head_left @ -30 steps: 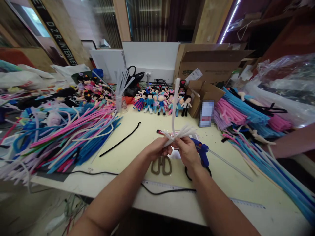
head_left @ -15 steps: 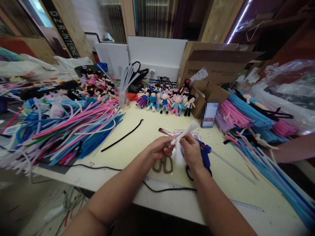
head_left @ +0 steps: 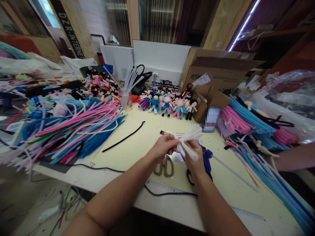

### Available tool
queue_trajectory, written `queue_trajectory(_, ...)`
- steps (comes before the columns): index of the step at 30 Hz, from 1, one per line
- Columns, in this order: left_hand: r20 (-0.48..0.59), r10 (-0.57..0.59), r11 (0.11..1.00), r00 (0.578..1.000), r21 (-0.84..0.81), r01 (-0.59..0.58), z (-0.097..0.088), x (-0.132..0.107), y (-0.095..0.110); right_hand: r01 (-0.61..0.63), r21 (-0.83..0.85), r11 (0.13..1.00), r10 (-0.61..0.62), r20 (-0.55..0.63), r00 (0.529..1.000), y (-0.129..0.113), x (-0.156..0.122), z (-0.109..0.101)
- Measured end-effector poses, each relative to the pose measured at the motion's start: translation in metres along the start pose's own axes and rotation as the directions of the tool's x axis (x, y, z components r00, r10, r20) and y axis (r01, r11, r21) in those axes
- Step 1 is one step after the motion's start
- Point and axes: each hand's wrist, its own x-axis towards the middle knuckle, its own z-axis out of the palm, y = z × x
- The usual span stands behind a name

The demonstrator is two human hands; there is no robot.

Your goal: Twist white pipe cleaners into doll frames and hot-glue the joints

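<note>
Over the pale yellow table (head_left: 137, 144), both my hands pinch a small bundle of white pipe cleaners (head_left: 190, 136). My left hand (head_left: 163, 147) is closed on the bundle's gathered end. My right hand (head_left: 194, 160) is closed round a white strand that crosses its fingers and points down toward me. The bundle's loose ends fan out to the upper right. Scissors (head_left: 164, 166) lie on the table under my left hand. A blue glue gun (head_left: 206, 157) lies just behind my right hand, with a clear glue stick (head_left: 233, 172) trailing from it to the right.
Heaps of coloured pipe cleaners (head_left: 66, 131) cover the left and right (head_left: 256, 137) of the table. A row of small dolls (head_left: 167, 103) stands at the back by cardboard boxes (head_left: 216, 75). A black pipe cleaner (head_left: 124, 137), a ruler (head_left: 169, 187) and a black cable (head_left: 108, 169) lie near. Another person's forearm (head_left: 295, 155) rests at right.
A long white strand that stood upright a second ago has been brought down and wound round the bundle; its end now lies across my right hand. The camera shifted slightly.
</note>
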Motion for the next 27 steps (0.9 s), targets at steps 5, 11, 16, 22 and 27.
queue_trajectory(5,-0.065,0.120,0.982,0.991,0.152,-0.109,0.003,-0.003,0.001,0.011,0.000,1.000,-0.011,-0.025,1.000,0.002,-0.001,0.003)
queue_trajectory(11,-0.082,0.248,0.925,0.965,0.317,-0.210,0.006,-0.007,0.001,0.024,0.034,0.999,-0.022,-0.045,0.999,0.004,0.000,0.006)
queue_trajectory(16,-0.083,0.319,0.868,0.944,0.424,-0.256,0.006,-0.008,-0.002,-0.003,-0.013,1.000,0.002,-0.078,0.997,0.004,0.000,0.006)
queue_trajectory(22,-0.062,0.404,0.749,0.913,0.595,-0.291,0.007,-0.011,-0.003,-0.032,0.017,0.999,0.034,-0.107,0.994,0.007,0.000,0.006)
queue_trajectory(27,-0.064,0.402,0.737,0.913,0.615,-0.281,0.008,-0.010,-0.005,-0.025,0.018,1.000,0.027,-0.110,0.994,0.005,-0.001,0.007)
